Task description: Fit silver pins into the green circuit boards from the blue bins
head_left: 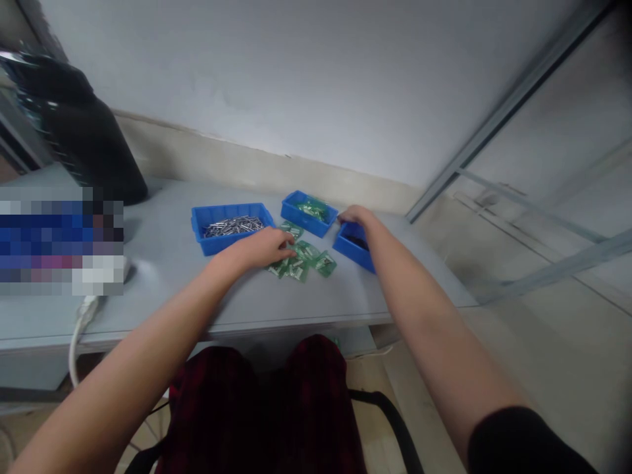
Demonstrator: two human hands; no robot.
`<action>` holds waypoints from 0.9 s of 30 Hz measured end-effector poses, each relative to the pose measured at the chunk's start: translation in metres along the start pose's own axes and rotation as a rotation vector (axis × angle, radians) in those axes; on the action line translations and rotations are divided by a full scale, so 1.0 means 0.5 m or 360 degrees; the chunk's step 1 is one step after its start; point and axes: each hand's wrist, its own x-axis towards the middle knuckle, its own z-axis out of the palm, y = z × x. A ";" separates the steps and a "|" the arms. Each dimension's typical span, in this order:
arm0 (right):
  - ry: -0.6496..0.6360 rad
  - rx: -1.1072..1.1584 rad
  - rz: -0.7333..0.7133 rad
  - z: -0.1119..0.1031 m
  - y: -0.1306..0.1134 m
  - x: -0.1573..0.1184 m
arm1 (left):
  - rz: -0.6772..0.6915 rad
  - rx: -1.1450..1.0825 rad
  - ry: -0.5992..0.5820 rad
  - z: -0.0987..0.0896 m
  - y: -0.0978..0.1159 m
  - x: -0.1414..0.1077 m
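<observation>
My left hand (266, 246) lies over a loose pile of small green packets (296, 268), next to a blue bin (211, 245) holding many thin metal pins (236, 226). Its thumb and fingers are apart, with the fingertips at the packets' edge; nothing shows held in them. Over to the right, my right hand (356, 214) bends down at the far left corner of another blue bin (353, 252). Dark contents show inside that bin, partly covered by the hand and forearm. The right fingertips are hard to make out. Between the hands, a third blue bin (320, 227) contains more green packets (315, 209).
A large black bottle (93, 131) stands at the left, behind a blurred-out patch. A white plug and cable (81, 322) hang over the front edge of the grey table (168, 289). The wall (276, 85) rises behind; a metal frame (474, 151) stands at the right.
</observation>
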 end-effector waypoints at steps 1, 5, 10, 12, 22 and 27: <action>0.0063 0.0025 0.0024 -0.005 0.010 -0.002 | -0.0004 0.0019 -0.0004 -0.001 0.000 0.000; 0.0402 0.0199 -0.0019 -0.044 0.054 -0.028 | -0.0064 0.0104 -0.0017 -0.005 0.002 -0.002; 0.0593 0.0349 -0.0322 -0.073 0.096 -0.113 | -0.0035 0.0088 0.0004 -0.002 -0.015 -0.005; 0.0475 0.0146 -0.0368 -0.060 0.099 -0.148 | -0.0006 0.0047 0.0005 0.000 -0.020 -0.008; 0.0523 0.0740 -0.1238 0.020 -0.092 -0.233 | 0.0132 -0.0467 0.0770 -0.023 0.008 -0.005; 0.0140 0.1342 -0.1184 0.074 -0.137 -0.211 | 0.0086 -0.0713 0.1277 -0.019 -0.003 0.005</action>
